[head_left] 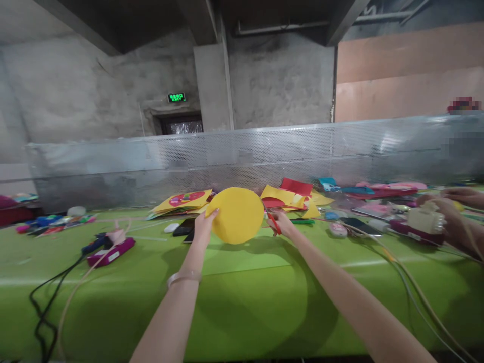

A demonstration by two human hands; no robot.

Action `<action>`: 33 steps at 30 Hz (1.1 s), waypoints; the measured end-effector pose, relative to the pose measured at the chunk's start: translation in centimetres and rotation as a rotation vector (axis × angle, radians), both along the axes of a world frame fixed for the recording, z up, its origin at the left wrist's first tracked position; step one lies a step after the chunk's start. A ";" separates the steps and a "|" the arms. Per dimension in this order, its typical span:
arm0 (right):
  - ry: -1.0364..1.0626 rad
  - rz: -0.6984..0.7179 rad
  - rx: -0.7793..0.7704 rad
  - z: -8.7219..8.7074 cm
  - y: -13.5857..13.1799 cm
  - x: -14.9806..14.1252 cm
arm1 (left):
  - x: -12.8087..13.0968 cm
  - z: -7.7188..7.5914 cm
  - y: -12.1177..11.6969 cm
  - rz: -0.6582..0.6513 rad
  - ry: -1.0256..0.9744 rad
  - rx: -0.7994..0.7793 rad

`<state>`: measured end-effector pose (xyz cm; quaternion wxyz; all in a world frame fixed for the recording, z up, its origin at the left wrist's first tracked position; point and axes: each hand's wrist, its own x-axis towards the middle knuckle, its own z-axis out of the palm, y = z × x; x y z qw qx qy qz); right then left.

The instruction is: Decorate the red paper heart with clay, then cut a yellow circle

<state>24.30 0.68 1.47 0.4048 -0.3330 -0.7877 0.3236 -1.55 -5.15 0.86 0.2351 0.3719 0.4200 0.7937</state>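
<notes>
A round yellow paper disc (237,216) is held up above the green table (249,307). My left hand (205,225) grips its left edge, thumb on the near face. My right hand (282,223) is closed around red-handled scissors (274,224) at the disc's right edge. The blades are mostly hidden, so I cannot tell whether they touch the paper. Under the disc lies a light green sheet (249,259).
Yellow and red paper scraps (293,194) lie behind my right hand, and decorated yellow sheets (181,199) to the left. Purple power strips (111,252) with cords sit at both sides. Phones (361,226) lie about. Another person's hands (461,217) work at the far right.
</notes>
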 end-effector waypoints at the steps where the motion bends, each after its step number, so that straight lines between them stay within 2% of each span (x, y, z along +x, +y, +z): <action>1: -0.007 -0.004 0.005 0.0 0.0 0.0 | 0.0 0.0 0.0 0.007 0.001 -0.004; 23: -0.040 -0.045 0.031 -0.1 0.5 0.6 | 0.0 0.1 -0.3 0.043 0.045 -0.045; 33: -0.024 0.030 -0.016 0.0 0.3 0.6 | 0.1 0.0 -0.2 0.024 0.078 -0.060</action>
